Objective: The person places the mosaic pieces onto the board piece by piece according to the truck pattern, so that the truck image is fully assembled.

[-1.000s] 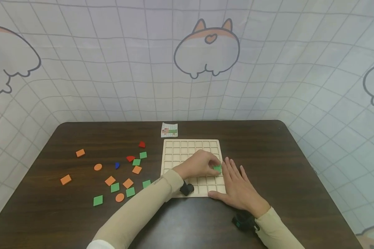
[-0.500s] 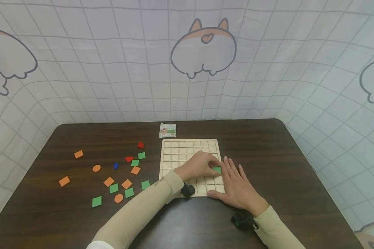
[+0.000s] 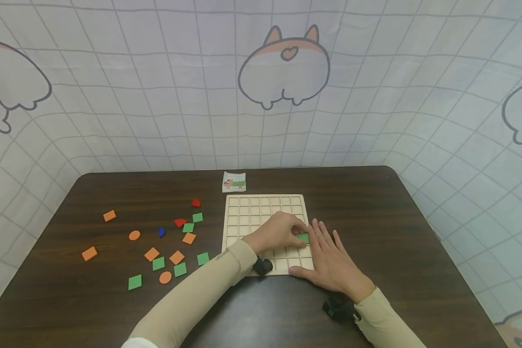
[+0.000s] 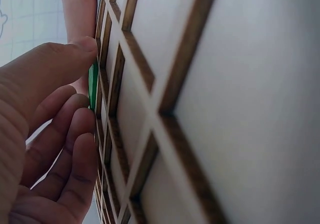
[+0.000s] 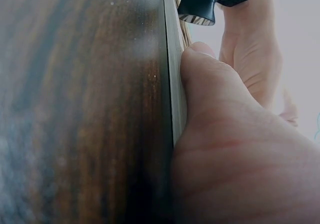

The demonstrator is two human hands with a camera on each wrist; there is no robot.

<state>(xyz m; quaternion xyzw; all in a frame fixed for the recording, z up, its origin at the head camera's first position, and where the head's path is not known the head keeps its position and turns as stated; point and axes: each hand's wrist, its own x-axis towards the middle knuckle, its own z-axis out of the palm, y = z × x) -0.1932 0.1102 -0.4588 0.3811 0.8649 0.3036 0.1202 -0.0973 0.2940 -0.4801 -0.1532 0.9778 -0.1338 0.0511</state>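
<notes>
A pale wooden grid board [image 3: 238,211] lies on the dark table. Reaching across it, my left hand [image 3: 278,231] pinches a green square tile [image 3: 303,238] between thumb and fingers at a cell by the right edge. The left wrist view shows this green tile [image 4: 92,84] edge-on between the thumb and fingertips, right at the board's ridges. My right hand [image 3: 332,261] rests along the board's right side, fingers straight and the thumb over the front corner. In the right wrist view the thumb [image 5: 210,79] lies against the board's edge.
Left of the board lie scattered green squares [image 3: 135,282], orange squares [image 3: 89,253], orange discs [image 3: 165,277], red pieces [image 3: 196,203] and a blue piece [image 3: 161,232]. A small printed pattern card [image 3: 234,182] lies behind the board. A grid-patterned curtain [image 3: 178,96] surrounds the table's back and sides.
The head view has shifted slightly, so everything on the table appears a little further left. Both hands keep their places at the board, the left still pinching the green tile.
</notes>
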